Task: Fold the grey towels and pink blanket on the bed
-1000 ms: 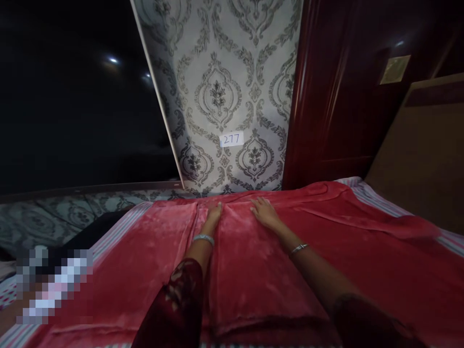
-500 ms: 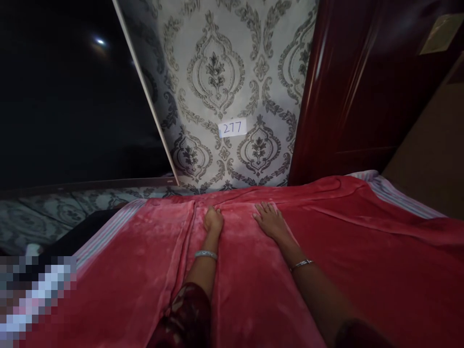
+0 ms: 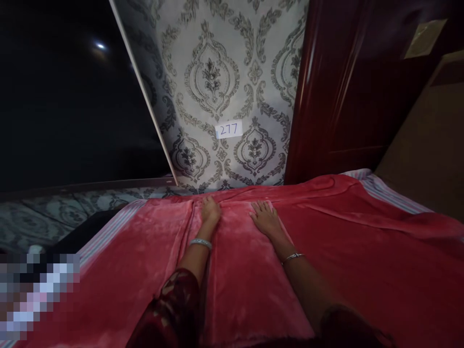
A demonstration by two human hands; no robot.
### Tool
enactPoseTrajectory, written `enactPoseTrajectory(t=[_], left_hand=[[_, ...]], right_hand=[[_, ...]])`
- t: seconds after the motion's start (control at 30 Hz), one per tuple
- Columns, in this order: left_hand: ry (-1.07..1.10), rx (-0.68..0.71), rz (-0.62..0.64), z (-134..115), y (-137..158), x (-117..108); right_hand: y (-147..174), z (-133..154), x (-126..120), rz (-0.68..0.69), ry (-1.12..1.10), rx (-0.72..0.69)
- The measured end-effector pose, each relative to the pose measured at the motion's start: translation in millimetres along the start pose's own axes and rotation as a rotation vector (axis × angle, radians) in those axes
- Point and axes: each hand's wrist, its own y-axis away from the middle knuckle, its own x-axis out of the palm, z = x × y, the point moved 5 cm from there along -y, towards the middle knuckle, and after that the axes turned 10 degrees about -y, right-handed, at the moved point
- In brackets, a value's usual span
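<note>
A red plush cloth (image 3: 239, 270), probably a blanket, lies spread before me, with a lighter folded strip running lengthwise down its middle. My left hand (image 3: 210, 212) rests on the strip's far left part, beside a long crease, fingers pointing forward and apart. Flat on the far right corner of the same strip lies my right hand (image 3: 266, 218), its fingers spread. Neither hand grips the cloth. Beneath the red cloth, a striped sheet (image 3: 112, 229) shows along the left and at the far right corner.
Patterned wallpaper (image 3: 213, 82) rises behind the cloth, bearing a paper label (image 3: 229, 129) marked 277. A large dark screen (image 3: 72, 106) stands at the left. To the right are a dark red wooden panel (image 3: 333, 96) and a brown board (image 3: 424, 145).
My left hand has gone from curled to fingers extended, moving slightly forward. My right hand stays flat at nearly the same place on the strip. The view has shifted slightly.
</note>
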Motion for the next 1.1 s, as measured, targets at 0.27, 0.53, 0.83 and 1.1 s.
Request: enactPoseTrajectory(t=[0.27,0.53,0.83,1.1], left_hand=[[-0.195,0.343,0.159,-15.7,29.8,39.2],[-0.186,0.281,0.206,-8.4,25.7,43.2],[-0.276,0.271,0.222,-7.7,26.2,45.5],[-0.216,0.264,0.315,-6.0,18.9,41.0]], right_hand=[[0.6,1.4,-2.8,0.008,-0.014,0.016],[1.4,2.8,-5.4,0.032,-0.01,0.036],[1.9,5.1,-10.1,0.058,0.013,0.058],[2.3,5.9,-12.0,0.099,-0.013,0.064]])
